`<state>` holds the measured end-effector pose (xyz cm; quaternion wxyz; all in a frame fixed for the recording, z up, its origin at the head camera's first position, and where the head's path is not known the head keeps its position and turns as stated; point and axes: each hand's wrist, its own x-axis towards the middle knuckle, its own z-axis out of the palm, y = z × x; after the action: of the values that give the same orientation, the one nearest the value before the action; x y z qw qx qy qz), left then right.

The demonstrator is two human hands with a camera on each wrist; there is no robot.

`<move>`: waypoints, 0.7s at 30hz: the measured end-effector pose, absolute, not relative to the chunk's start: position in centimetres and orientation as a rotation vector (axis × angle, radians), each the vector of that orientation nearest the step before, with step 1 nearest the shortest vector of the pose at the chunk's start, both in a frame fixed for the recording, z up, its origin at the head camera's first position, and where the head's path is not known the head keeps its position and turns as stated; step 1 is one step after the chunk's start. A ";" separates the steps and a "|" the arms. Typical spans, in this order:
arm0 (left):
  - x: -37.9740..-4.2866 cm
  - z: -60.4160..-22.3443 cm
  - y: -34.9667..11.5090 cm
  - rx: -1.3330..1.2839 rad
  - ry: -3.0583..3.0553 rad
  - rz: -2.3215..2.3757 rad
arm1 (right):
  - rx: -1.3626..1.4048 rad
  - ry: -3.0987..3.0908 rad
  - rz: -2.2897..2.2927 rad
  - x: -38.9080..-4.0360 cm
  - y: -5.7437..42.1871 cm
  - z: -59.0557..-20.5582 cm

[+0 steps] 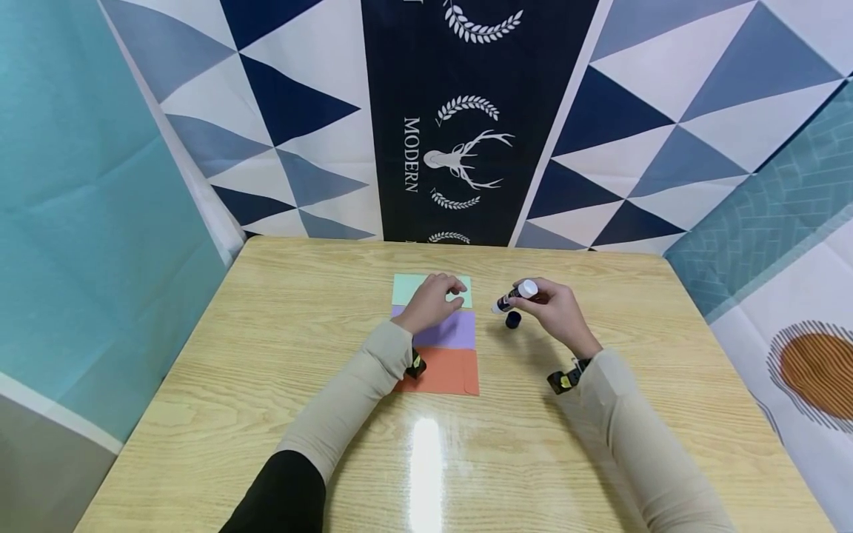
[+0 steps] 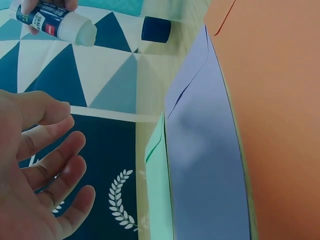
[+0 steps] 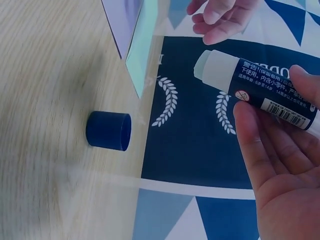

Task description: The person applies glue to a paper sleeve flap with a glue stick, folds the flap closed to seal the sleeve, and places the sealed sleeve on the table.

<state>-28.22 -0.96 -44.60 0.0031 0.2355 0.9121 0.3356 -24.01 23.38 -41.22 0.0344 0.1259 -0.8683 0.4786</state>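
A glue stick (image 1: 512,297) without its cap is held by my right hand (image 1: 558,317), fingers and thumb around its dark label. Its white end points toward the left hand, and pale glue shows there in the right wrist view. On the table just below stands the dark cap (image 3: 107,131). My left hand (image 1: 435,302) hovers over the envelopes, fingers loosely bent and holding nothing. Three envelopes lie in a column: mint green (image 1: 408,287) farthest, purple (image 1: 460,331) in the middle, orange (image 1: 448,372) nearest, partly covered by the left wrist.
The wooden table (image 1: 280,348) extends on all sides of the envelopes. Behind its far edge hangs a patterned cloth (image 1: 313,96) with triangles and a dark deer-print panel. Black wrist cameras sit on both wrists. A bright light reflection falls on the near tabletop.
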 end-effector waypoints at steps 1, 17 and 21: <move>-28.1 -44.6 -1.0 0.733 2.860 1.053 | 0.392 -2.667 1.475 -24.0 23.3 -41.2; -25.9 -44.3 -1.1 0.717 2.734 1.196 | 0.431 -2.646 1.521 -23.6 22.8 -41.6; -25.3 -44.4 -0.9 0.719 2.733 1.211 | 0.436 -2.645 1.532 -23.4 22.7 -41.5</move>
<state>-25.28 -0.89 -44.37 0.0334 0.2336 0.8885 0.3936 -23.44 22.68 -41.55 0.0268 0.1411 -0.8564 0.4959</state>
